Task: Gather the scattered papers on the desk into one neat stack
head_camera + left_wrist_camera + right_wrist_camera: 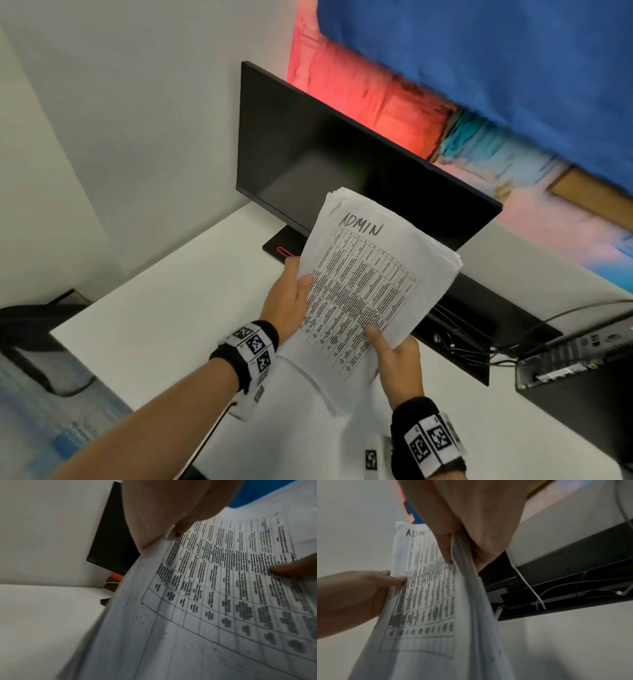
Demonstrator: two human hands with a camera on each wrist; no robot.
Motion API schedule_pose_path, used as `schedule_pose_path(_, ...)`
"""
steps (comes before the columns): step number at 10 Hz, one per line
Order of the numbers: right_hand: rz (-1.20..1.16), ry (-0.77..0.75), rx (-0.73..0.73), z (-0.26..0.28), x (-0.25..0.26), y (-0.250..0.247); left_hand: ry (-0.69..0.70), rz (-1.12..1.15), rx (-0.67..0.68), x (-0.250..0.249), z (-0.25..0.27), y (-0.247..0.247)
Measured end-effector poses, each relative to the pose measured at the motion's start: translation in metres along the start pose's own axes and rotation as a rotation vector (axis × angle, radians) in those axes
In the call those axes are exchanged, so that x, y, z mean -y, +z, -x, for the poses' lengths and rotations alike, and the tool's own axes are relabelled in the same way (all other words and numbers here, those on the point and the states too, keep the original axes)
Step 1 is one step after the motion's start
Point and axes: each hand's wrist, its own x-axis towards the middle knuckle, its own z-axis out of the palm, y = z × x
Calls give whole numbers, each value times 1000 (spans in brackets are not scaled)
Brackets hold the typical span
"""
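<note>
A stack of white papers [363, 274] is held up above the white desk [164, 308], tilted toward the monitor. Its top sheet carries a printed table and the handwritten word ADMIN. My left hand [291, 301] grips the stack's left edge, thumb on the top sheet. My right hand [394, 349] pinches the lower right edge, thumb on the printed table. In the left wrist view the papers [205, 601] fill the frame below my left hand [171, 520]. In the right wrist view the right hand [462, 527] clamps the papers [428, 595] edge-on.
A black monitor [325, 164] stands right behind the papers on a stand with a red stripe [284, 248]. A black cable tray with wires [479, 335] runs along the desk's back right, beside a black box [575, 363]. A dark chair [30, 342] sits at left.
</note>
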Motion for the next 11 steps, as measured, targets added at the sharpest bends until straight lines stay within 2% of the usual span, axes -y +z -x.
schedule_pose_path(1,13,-3,101,-9,6,23,-22,-90,-100,10,-4,-28)
schedule_pose_path(2,49,34,161,-21,1,57,-150,-118,-175,35,-6,-66)
schedule_pose_path(3,76,154,237,-29,-16,86,-282,-186,-204,75,-13,-115)
schedule_pose_path(4,126,312,338,-30,-39,100,-412,-386,-157,120,-30,-167)
schedule_pose_path(5,222,443,359,-27,-61,101,-489,-592,-72,148,-50,-202)
schedule_pose_path(6,275,544,314,-22,-75,96,-519,-658,-36,158,-69,-214)
schedule_pose_path(7,268,602,247,-20,-78,92,-476,-756,11,163,-84,-213)
schedule_pose_path(9,256,625,160,-18,-79,82,-414,-960,45,168,-95,-197)
schedule_pose_path(11,311,567,121,-10,-73,64,-401,-1052,-19,164,-101,-187)
